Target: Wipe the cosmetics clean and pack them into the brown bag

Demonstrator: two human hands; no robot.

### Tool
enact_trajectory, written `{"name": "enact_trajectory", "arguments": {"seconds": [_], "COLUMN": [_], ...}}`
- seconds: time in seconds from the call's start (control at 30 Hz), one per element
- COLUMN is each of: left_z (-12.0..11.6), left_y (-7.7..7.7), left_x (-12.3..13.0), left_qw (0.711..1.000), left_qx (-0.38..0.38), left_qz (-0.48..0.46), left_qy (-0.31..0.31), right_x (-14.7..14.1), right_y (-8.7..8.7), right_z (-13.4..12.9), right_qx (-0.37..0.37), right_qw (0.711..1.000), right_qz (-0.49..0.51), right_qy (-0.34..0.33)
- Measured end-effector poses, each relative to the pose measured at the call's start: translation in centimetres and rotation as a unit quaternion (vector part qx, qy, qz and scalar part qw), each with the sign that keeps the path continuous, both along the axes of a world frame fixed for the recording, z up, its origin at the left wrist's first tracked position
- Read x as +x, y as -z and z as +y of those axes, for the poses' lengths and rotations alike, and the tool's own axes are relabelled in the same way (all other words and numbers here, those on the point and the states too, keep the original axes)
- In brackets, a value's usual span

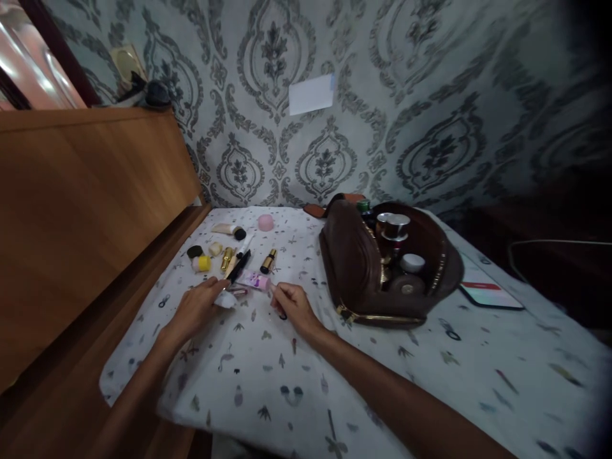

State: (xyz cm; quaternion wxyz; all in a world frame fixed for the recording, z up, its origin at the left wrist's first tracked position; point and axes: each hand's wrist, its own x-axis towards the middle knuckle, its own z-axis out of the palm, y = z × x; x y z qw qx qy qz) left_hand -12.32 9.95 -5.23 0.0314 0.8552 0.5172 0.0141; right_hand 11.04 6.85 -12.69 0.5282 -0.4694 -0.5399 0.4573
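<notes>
My left hand (201, 305) is closed at the lower end of a slim black stick (240, 266). A crumpled white piece (225, 299) shows just under its fingertips. What these fingers pinch is partly hidden. My right hand (295, 307) pinches the capped end of a small pink and lilac tube (253, 279). Below the tube is a small dark pink item (239, 292). Beyond the hands lie a gold lipstick tube (227, 258), a black and gold tube (268, 261), a white tube (245, 245) and a yellow-capped container (201, 263).
An open brown bag (349, 268) with jars and bottles stands to the right, a phone (492, 295) beyond it. A beige tube with black cap (228, 230) and a pink jar (266, 222) lie farther back. A wooden panel (95, 185) borders the left.
</notes>
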Motion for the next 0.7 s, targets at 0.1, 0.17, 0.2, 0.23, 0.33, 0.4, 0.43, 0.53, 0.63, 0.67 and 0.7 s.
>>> {"name": "enact_trajectory", "arguments": {"seconds": [0.1, 0.17, 0.2, 0.23, 0.33, 0.4, 0.43, 0.53, 0.63, 0.67, 0.7], "left_z": [0.7, 1.2, 1.5, 1.8, 2.5, 3.1, 3.5, 4.9, 6.5, 7.1, 7.6], "left_y": [1.0, 1.8, 2.3, 2.7, 3.7, 4.2, 4.3, 4.4, 4.1, 4.0, 3.8], "left_x": [-1.0, -1.6, -1.8, -1.9, -1.5, -1.0, -0.7, 0.3, 1.5, 2.0, 2.5], "left_qw": [0.998, 0.993, 0.991, 0.987, 0.980, 0.978, 0.977, 0.970, 0.969, 0.971, 0.971], "left_qx": [0.007, 0.016, 0.027, 0.036, 0.058, 0.054, 0.054, 0.062, 0.078, 0.080, 0.083], "left_qz": [-0.062, -0.106, -0.128, -0.147, -0.184, -0.192, -0.195, -0.211, -0.202, -0.194, -0.188], "left_qy": [0.026, 0.039, 0.041, 0.044, 0.049, 0.062, 0.070, 0.102, 0.116, 0.118, 0.117], "right_x": [-0.1, -0.1, -0.1, -0.1, -0.1, -0.2, -0.2, -0.3, 0.0, 0.2, 0.4], "right_y": [-0.2, -0.5, -0.7, -0.9, -1.2, -1.3, -1.2, -1.3, -1.7, -1.8, -1.9], "right_z": [-0.2, -0.4, -0.5, -0.7, -1.1, -1.3, -1.4, -1.7, -2.2, -2.4, -2.6], "right_qx": [0.003, 0.008, 0.012, 0.017, 0.031, 0.056, 0.077, 0.132, 0.136, 0.137, 0.140], "right_qw": [1.000, 1.000, 1.000, 1.000, 0.999, 0.997, 0.994, 0.972, 0.942, 0.933, 0.925], "right_qz": [-0.007, -0.014, -0.018, -0.024, -0.038, -0.060, -0.083, -0.194, -0.298, -0.319, -0.336], "right_qy": [-0.002, -0.003, -0.002, -0.002, -0.004, -0.004, -0.005, -0.018, -0.069, -0.089, -0.108]}}
